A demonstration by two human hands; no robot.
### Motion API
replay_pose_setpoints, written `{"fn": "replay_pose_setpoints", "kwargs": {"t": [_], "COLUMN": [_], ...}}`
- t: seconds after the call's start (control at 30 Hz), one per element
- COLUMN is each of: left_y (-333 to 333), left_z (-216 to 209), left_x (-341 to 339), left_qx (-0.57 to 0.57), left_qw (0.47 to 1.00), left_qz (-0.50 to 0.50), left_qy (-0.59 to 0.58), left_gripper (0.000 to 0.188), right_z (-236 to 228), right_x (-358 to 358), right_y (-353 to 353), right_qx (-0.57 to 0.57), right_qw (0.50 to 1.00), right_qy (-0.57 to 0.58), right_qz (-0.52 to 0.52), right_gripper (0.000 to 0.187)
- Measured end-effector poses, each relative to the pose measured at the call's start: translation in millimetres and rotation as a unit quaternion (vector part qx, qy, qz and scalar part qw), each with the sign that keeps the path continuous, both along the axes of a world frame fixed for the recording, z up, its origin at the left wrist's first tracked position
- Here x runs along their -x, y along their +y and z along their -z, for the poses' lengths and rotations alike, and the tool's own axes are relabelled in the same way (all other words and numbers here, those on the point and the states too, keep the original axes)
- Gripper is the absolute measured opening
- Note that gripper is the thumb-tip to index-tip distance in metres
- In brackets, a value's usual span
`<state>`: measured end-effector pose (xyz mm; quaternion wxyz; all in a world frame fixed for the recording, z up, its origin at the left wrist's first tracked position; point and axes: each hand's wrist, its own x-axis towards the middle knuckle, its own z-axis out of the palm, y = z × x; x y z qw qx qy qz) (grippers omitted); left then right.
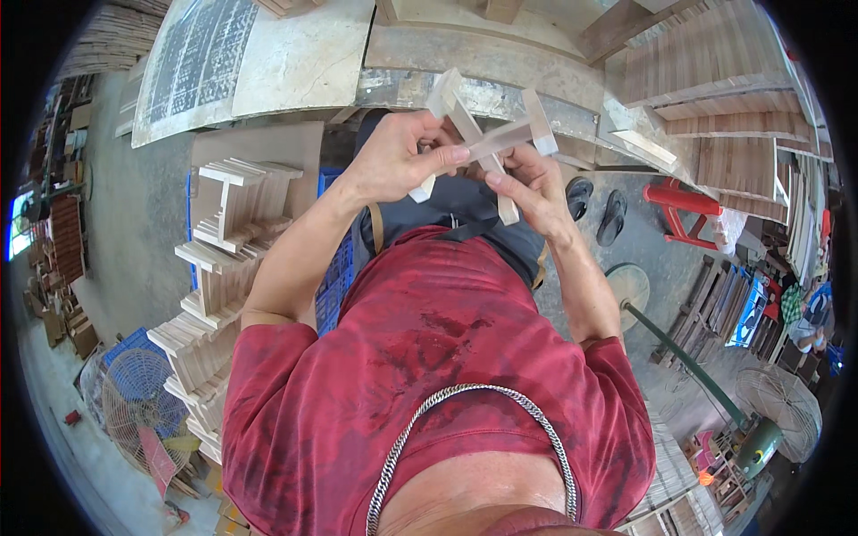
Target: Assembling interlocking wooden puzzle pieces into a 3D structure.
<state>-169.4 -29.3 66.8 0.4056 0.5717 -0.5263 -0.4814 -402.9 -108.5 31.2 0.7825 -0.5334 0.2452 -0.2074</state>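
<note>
Pale wooden slats point(502, 137) cross at the worker's twelve o'clock; left hand point(398, 155) pinches them, fingers nearly together, right hand point(536, 188) likewise, hidden fingertips perhaps bracing behind; I'd keep thumbs near the crossing, pressing evenly

The held wooden pieces point(502, 138) are pale cream, the shirt point(447, 335) deep red with darker blotches, the stool point(683, 199) bright red

A red stool point(684, 198) stands on grey floor point(134, 201) near a worn workbench point(304, 67).
</note>
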Motion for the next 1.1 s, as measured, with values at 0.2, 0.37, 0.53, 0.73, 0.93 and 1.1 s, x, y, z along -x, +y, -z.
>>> {"fn": "replay_pose_setpoints", "kwargs": {"t": [0.2,0.37,0.53,0.73,0.93,1.1], "left_y": [-7,-9,-15,0,49,68], "left_z": [-12,-22,-4,8,-29,-5], "left_x": [9,22,18,-11,-51,-104], "left_qx": [0.021,-0.005,0.048,0.018,0.164,0.38], "left_qw": [0.994,0.991,0.998,0.999,0.96,0.765], "left_qz": [0.009,-0.031,-0.016,-0.012,-0.19,-0.125], "left_qy": [0.11,0.13,0.036,0.045,-0.127,-0.505], "left_gripper": [0.039,0.036,0.03,0.037,0.036,0.032], "right_z": [-8,-13,-3,1,-27,-34], "right_x": [3,-2,-15,-40,-65,-157], "right_y": [2,-3,-4,-4,-40,-65], "right_qx": [0.079,0.156,0.041,0.089,0.296,0.098], "right_qw": [0.995,0.979,0.99,0.992,0.952,0.977], "right_qy": [0.025,0.081,0.057,0.032,0.062,0.092], "right_qz": [0.06,0.107,0.126,0.079,-0.037,-0.163], "right_gripper": [0.04,0.035,0.031,0.038,0.036,0.029]}}
